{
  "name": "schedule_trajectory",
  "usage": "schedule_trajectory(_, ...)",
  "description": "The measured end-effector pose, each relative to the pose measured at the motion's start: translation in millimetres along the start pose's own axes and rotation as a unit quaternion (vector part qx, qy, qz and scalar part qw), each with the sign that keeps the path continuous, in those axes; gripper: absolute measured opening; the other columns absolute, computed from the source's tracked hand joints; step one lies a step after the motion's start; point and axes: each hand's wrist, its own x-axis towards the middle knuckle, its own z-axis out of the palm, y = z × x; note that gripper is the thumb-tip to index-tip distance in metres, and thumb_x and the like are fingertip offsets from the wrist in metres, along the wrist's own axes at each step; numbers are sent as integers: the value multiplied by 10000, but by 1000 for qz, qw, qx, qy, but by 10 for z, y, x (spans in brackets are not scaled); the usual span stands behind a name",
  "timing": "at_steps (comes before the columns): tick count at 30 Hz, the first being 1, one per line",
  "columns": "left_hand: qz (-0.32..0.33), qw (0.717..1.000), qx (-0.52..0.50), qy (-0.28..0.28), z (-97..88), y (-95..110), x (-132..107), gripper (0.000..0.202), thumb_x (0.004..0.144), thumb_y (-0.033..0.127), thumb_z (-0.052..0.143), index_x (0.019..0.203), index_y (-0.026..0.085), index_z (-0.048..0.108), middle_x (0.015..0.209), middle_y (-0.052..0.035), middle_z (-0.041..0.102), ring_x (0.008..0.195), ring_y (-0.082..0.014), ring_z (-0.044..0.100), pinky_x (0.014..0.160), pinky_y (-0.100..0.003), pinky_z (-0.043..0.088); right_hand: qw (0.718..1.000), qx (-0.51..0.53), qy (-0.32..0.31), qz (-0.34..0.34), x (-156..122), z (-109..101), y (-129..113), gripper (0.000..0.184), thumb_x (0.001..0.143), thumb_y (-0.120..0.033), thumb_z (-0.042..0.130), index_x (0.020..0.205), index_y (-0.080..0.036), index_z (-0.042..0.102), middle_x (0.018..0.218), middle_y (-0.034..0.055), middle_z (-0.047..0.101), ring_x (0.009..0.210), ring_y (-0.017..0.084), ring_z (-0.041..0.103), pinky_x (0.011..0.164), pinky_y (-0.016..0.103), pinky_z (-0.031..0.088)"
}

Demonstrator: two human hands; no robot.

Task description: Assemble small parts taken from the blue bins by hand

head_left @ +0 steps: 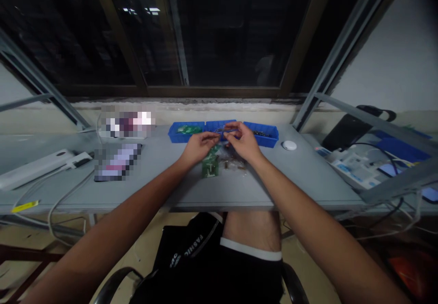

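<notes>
My left hand (199, 149) is held over the desk with thumb and fingertips pinched together. Facing it, my right hand (244, 143) has its thumb and fingers closed in a pinch. Whatever sits between the fingertips is too small and blurred to name. Below my left hand lies a green bag-like piece (210, 166) with small light metal bits on it. A clear plastic bag (235, 163) is under my right hand, with small brass-coloured pieces around it. Behind the hands stand a left blue bin (176, 138) of green items, a middle blue bin (212, 124), and a right blue bin (273, 142) of small dark metal parts.
A round white disc (289, 145) lies right of the bins. To the left are a phone (118, 162), a long white power bank-like bar (36, 169) and cables. Power strips (356, 169) and a black bag (352, 128) crowd the right. Grey frame posts flank the desk (232, 199).
</notes>
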Motion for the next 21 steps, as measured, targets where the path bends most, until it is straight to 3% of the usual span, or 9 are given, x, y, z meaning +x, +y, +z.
schedule_trajectory(3,66,996,54,23,-34,-2,31,370,842,530,777,1001,198,813,1184,-113,771,1163,-281,688,1124,-451,473,1000,-11,-9,-6,7,-1,45,512,769,-364,808,1231,-226,636,1158,72,708,874,170,683,680,279,589)
schedule_trajectory(5,77,995,60,16,-48,16,37,351,859,515,765,1012,203,816,1164,-104,774,1166,-274,684,1131,-438,462,999,-4,-48,6,17,-4,42,433,783,-377,798,1160,-204,674,1020,56,730,828,178,682,668,291,582)
schedule_trajectory(7,55,998,33,10,-50,33,36,391,863,505,762,1091,190,796,1141,-105,779,1112,-268,702,1078,-427,495,999,-21,-48,5,46,-23,11,314,821,-383,766,1065,-196,705,923,45,737,796,191,681,676,313,578)
schedule_trajectory(10,30,998,2,47,-39,30,42,472,851,479,771,1194,157,743,1161,-121,768,1036,-254,714,992,-401,529,988,-120,52,-76,134,-92,-32,171,888,-316,699,1015,-206,731,961,60,746,887,228,679,862,403,578)
schedule_trajectory(12,27,997,3,78,-32,10,55,471,855,461,757,1208,150,723,1152,-120,762,1007,-238,709,965,-382,533,960,-222,96,-138,194,-145,-29,161,938,-274,632,1035,-218,747,1087,90,737,1057,278,645,1029,483,513)
schedule_trajectory(16,35,994,8,101,-50,-33,86,420,902,445,683,1207,157,706,1148,-118,761,1042,-231,702,967,-368,532,917,-349,-3,-193,206,-179,-5,200,942,-235,626,1083,-205,764,1148,124,725,1167,332,571,1106,533,444)
schedule_trajectory(21,51,993,42,94,-146,-41,97,356,930,414,640,1178,174,725,1123,-103,774,1061,-240,710,976,-368,530,913,-356,-47,-192,79,-216,-96,240,973,-204,561,1125,-236,744,1126,102,732,1131,313,605,1056,494,475)
